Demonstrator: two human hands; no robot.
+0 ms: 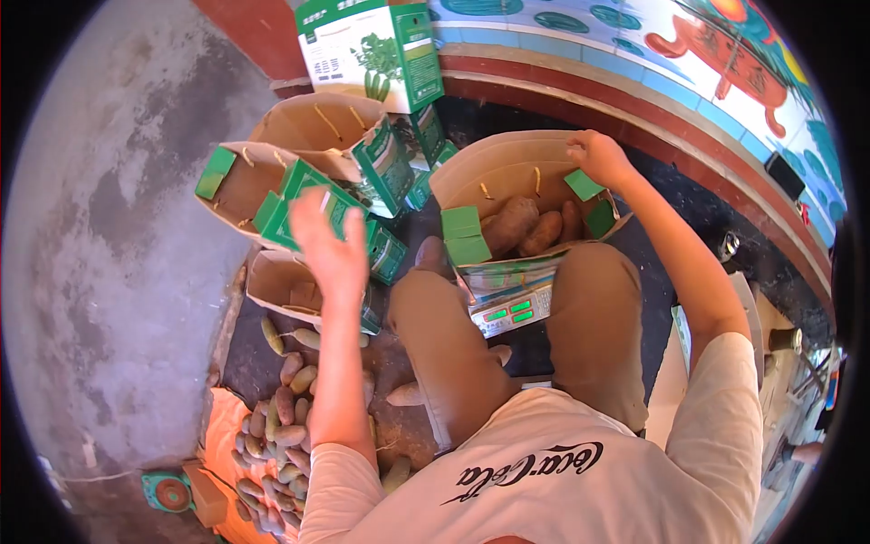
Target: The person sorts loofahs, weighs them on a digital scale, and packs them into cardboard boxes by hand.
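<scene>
My left hand (328, 243) is in the air over the green-printed cartons on the left, its fingers spread and slightly blurred. Below and behind it stands an open carton (213, 204) with green flaps. My right hand (600, 159) has its fingers curled on the back right rim of another open cardboard box (517, 154). Several reddish-brown sweet potatoes (541, 233) lie inside that box. The box rests on a digital scale (513, 311) with lit green readouts, between my knees.
A pile of sweet potatoes (288, 435) lies on the floor at lower left, partly on an orange sheet (227, 422). A smaller open carton (285, 283) stands near it. A tall printed carton (367, 59) is at the back, beside the painted wall (580, 27).
</scene>
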